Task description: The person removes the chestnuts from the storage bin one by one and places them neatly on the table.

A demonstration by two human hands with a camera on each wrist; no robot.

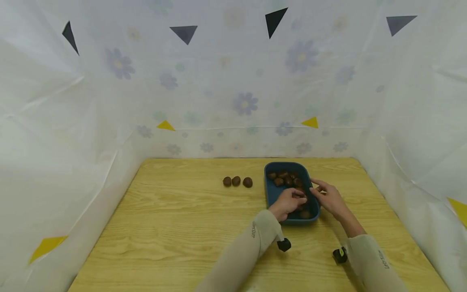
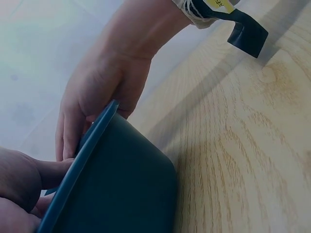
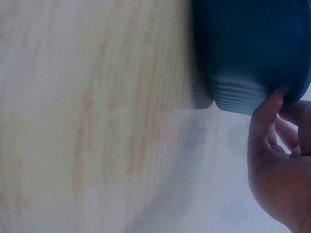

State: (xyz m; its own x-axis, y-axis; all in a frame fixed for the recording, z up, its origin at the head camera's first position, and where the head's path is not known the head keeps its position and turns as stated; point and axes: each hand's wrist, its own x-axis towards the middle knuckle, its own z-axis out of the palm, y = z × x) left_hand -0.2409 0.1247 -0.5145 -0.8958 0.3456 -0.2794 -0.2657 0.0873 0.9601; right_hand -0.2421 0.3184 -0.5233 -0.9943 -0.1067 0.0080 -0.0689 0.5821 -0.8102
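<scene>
The left sleeve (image 1: 240, 254) and right sleeve (image 1: 373, 265) were long and pale beige, with small dark lettering (image 1: 253, 229) near each cuff. A blocky black left mount (image 1: 284, 244) and right mount (image 1: 340, 255) jutted at the wrists, the latter bearing a yellow label (image 2: 220, 5). The left hand (image 1: 290, 201) and right hand (image 1: 329, 198) were bare.

A wide run of desk (image 1: 157, 219) lies free to the left of the blue tray (image 1: 272, 195), up to a row of three round brown nuts (image 1: 236, 181); a slim lane parts the nearest one from the rim. The left hand (image 1: 289, 201) reaches over the near left edge, blocking entry there; the right hand (image 1: 328, 198) obstructs the right rim. Behind, the patterned curtain (image 1: 219, 140) hems everything in.
</scene>
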